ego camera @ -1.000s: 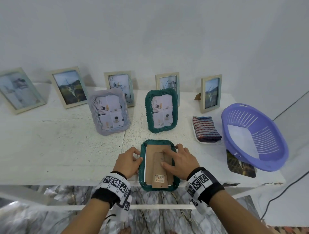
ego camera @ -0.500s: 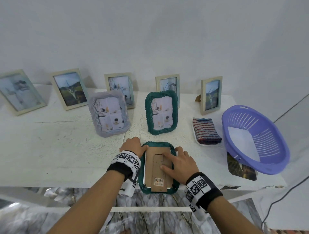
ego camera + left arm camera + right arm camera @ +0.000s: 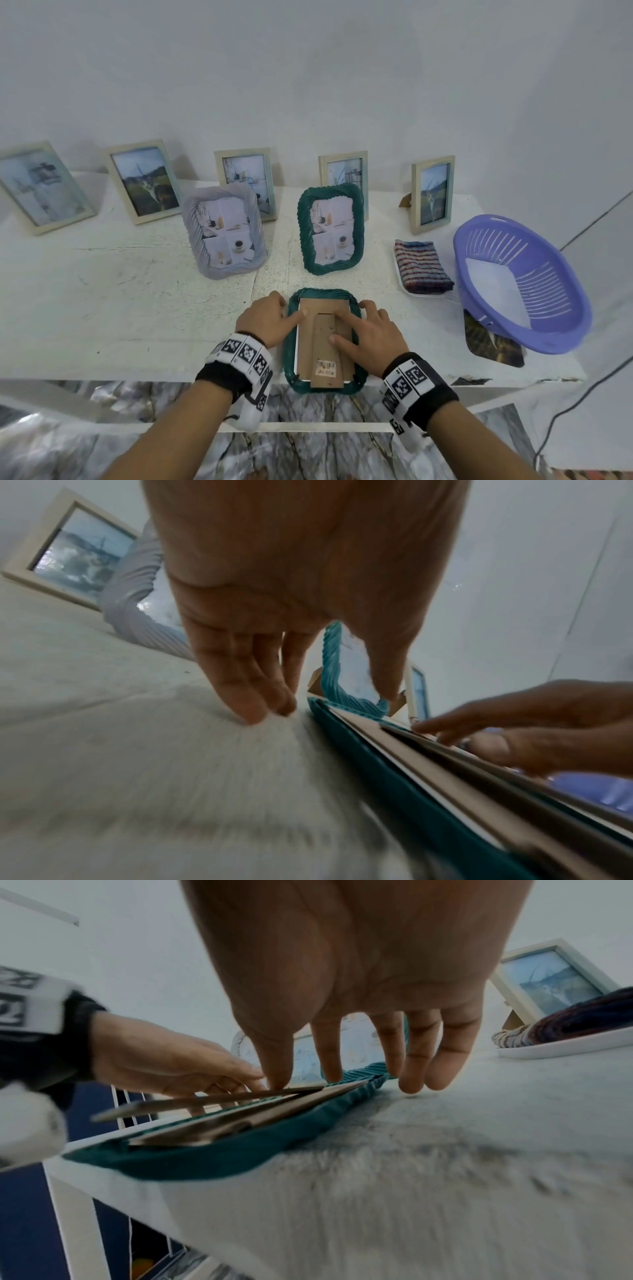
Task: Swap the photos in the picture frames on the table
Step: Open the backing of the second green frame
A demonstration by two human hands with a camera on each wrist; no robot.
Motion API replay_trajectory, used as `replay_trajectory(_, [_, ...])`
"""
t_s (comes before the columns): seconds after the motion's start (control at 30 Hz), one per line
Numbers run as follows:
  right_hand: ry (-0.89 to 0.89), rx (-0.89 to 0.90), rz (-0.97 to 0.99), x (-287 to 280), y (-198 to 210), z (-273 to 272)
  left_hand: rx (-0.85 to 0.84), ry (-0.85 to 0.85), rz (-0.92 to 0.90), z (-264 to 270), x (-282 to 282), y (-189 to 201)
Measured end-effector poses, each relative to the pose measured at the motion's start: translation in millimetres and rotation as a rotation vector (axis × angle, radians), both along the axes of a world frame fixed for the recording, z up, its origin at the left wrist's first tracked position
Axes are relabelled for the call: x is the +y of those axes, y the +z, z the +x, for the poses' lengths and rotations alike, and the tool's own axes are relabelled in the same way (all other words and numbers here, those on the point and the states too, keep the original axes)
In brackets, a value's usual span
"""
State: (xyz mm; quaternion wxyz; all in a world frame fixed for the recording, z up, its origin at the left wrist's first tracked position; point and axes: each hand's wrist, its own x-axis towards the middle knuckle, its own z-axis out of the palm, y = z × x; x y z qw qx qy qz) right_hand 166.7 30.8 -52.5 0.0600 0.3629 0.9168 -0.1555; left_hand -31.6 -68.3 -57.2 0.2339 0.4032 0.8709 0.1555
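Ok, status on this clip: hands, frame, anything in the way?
Both hands open: left at frame's left edge, right pressing backing board. Green frame face down, back still on. Nothing blocking.

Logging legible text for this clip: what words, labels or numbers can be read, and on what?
None can be read.
Barcode sticker on the face-down green frame's backing board: print too small.
Wristbands on both wrists: square coded markers, no words.

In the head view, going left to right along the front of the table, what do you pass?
Left hand → face-down green frame → right hand → loose photo under the purple basket.
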Motion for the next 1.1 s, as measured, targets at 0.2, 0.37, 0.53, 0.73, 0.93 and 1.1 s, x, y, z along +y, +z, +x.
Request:
replay_trajectory(0.2, [0.124,0.312,-0.048,-15,-3,36,-0.005,-0.110,0.038,29,-41,-10])
replay_trajectory(0.37, [0.321,0.338,-0.062,-23,-12,65,0.011,-0.113,0.041,36,-43,-28])
replay_trajectory(0.53, [0.358,0.292,-0.023,-22,-11,65,0.005,-0.106,0.059,36,-44,-31])
replay_trajectory(0.73, [0.358,0.335,0.011,-18,-10,59,0.012,-0.092,0.078,38,-43,-30])
replay_trajectory(0.93, [0.252,0.305,0.101,-36,-14,52,0.018,-0.108,0.073,37,-45,-31])
replay_trajectory(1.1, [0.131,0.343,0.130,-46,-14,41,-0.056,-0.228,0.118,20,-61,-33])
